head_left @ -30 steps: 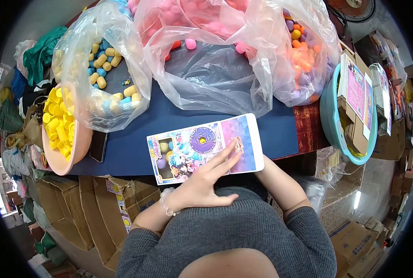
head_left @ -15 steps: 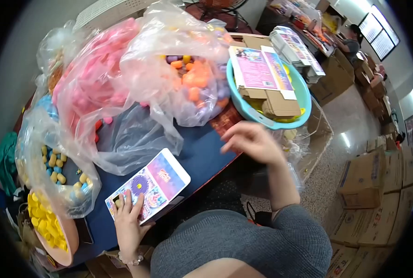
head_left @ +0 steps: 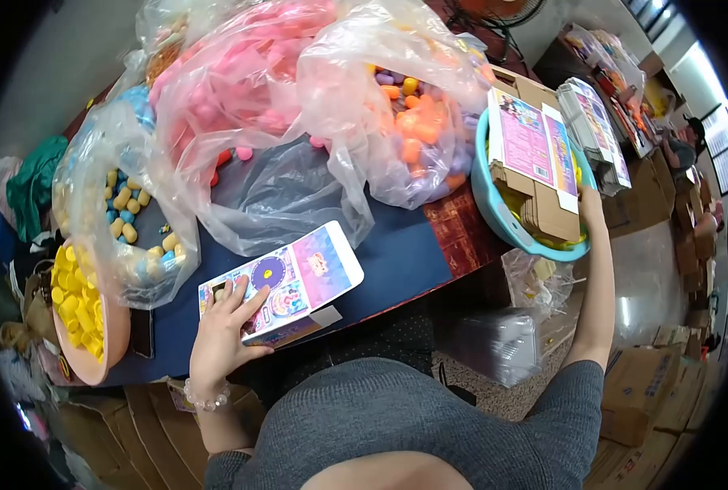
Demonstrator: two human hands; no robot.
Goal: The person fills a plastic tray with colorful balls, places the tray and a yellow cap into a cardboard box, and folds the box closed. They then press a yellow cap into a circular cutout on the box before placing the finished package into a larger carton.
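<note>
Cluttered blue table (head_left: 397,261), with big plastic bags (head_left: 299,106) of coloured capsules crowding the back, probably left open so they're easy to grab from. Left hand (head_left: 221,335) lies flat with fingers spread on a printed box (head_left: 286,286) at the near edge, pinning it down rather than gripping it. Right hand (head_left: 590,204) is stretched way out to the teal basin (head_left: 503,212) holding flat cartons (head_left: 535,163); it's at the far rim, and I can't tell if it's gripping anything. Pink bowl (head_left: 107,351) of yellow caps sits far left.
</note>
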